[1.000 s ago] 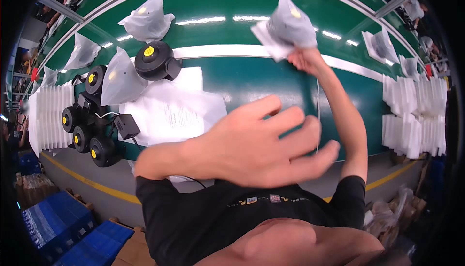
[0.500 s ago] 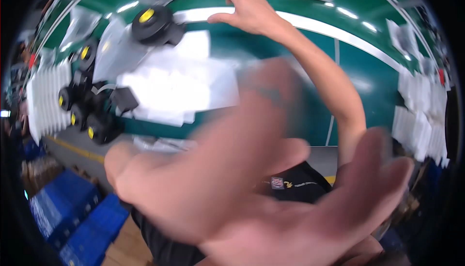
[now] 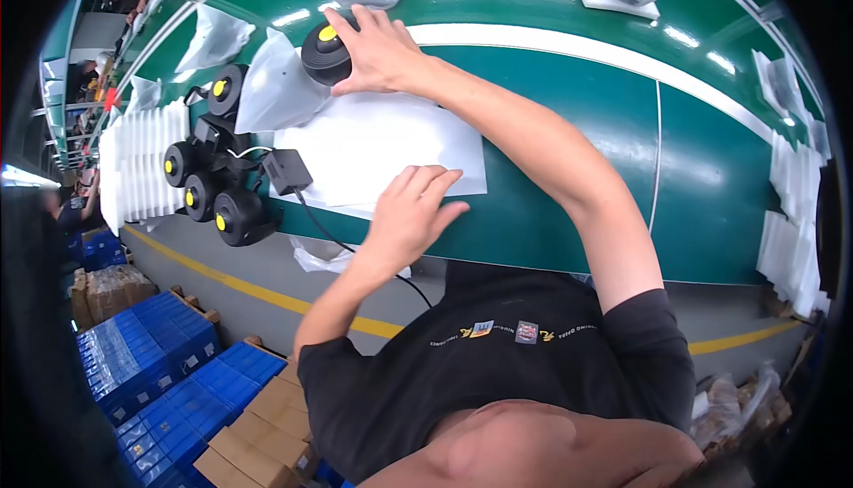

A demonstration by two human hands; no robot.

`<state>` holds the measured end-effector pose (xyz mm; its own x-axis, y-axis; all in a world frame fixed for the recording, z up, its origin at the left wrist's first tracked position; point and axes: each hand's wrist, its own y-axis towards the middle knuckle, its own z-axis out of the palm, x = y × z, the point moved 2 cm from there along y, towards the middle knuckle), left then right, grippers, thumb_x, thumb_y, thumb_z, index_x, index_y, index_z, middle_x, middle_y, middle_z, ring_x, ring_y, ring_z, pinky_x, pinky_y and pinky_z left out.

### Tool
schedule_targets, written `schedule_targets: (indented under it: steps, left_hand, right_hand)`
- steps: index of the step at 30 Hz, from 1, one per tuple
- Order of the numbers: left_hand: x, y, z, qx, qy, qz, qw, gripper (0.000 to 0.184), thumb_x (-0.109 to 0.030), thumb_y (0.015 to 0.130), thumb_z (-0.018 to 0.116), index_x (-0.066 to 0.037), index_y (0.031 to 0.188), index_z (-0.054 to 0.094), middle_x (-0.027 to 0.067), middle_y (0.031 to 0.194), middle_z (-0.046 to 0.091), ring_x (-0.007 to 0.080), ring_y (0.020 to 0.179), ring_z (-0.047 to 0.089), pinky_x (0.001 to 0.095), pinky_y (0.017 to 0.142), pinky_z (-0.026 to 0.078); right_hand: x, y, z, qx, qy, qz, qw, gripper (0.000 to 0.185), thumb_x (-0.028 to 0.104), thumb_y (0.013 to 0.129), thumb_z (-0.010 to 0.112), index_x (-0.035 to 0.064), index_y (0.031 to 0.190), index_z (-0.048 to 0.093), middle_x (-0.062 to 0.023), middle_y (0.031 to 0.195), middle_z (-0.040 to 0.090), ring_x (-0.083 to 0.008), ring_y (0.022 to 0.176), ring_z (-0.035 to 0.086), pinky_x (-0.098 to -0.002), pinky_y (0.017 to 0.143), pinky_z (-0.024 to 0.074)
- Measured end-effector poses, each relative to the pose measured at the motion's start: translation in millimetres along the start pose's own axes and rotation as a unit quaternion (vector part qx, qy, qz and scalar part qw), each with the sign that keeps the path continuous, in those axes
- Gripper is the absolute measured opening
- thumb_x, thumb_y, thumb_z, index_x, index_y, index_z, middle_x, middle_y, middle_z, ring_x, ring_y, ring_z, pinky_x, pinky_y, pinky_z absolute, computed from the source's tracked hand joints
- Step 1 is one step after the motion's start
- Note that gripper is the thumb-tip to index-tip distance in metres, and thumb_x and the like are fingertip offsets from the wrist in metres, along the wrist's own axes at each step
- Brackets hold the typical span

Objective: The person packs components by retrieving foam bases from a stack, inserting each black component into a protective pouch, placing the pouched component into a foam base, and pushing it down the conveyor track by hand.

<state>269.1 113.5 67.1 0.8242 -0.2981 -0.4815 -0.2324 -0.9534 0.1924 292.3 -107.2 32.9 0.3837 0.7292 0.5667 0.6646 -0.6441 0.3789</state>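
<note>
From my remote seat I take the white sheet as reference: the black device lies just past its far edge, left of its middle. The right hand is nearer, its grip spread around the device's right side; I cannot tell how firmly it presses. The device looks round, so I read no long axis. The left hand, thumb parted and holding nothing, is over the sheet's near edge. A cloudy bag at the sheet's far left corner crowds the device. Left of the sheet, a black box and more round units fill the table.
</note>
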Motion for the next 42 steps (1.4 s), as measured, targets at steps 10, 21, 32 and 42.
schedule_targets:
  steps: [10,21,32,42]
  left_hand:
    - [3.0,-11.6,68.1,-0.046,0.079,0.061,0.994,0.017,-0.010,0.085,0.074,-0.007,0.101,0.069,0.0069,0.095,0.062,0.0283,0.090,0.060,0.0394,0.079,0.047]
    - [-10.8,25.6,-19.8,-0.165,-0.457,-0.131,0.864,0.009,-0.004,0.099,0.072,0.001,0.105,0.067,0.0008,0.094,0.071,0.0052,0.084,0.062,0.0199,0.078,0.049]
    - [-99.9,139.6,8.2,0.023,-0.612,-0.027,0.790,0.037,0.014,0.080,0.082,-0.005,0.101,0.059,0.0037,0.090,0.069,0.0105,0.081,0.069,0.0237,0.074,0.058]
    - [-141.2,157.5,42.9,0.061,-0.638,0.023,0.767,0.049,0.017,0.074,0.083,-0.009,0.104,0.055,-0.0022,0.085,0.053,0.0091,0.080,0.055,0.0240,0.072,0.049]
  right_hand:
    - [31.2,15.8,-13.0,0.063,-0.055,0.026,0.996,0.123,0.045,0.064,0.092,0.0089,0.163,0.029,-0.0321,0.144,0.047,-0.0486,0.131,0.048,-0.0637,0.100,0.0460]
    - [-44.0,-199.1,-263.7,-0.018,-0.039,0.016,0.999,0.114,0.028,0.067,0.085,0.0139,0.165,0.028,-0.0255,0.138,0.049,-0.0427,0.127,0.049,-0.0467,0.110,0.0459]
    - [-82.4,-349.8,-338.9,-0.042,-0.144,0.194,0.969,0.115,0.012,0.065,0.088,0.0196,0.164,0.031,-0.0174,0.150,0.045,-0.0376,0.134,0.047,-0.0447,0.113,0.0458]
    - [35.6,-352.1,-303.6,-0.210,-0.095,-0.001,0.973,0.052,0.019,0.071,0.091,-0.0029,0.113,0.068,-0.0126,0.093,0.066,-0.0303,0.085,0.064,-0.0393,0.073,0.0535]
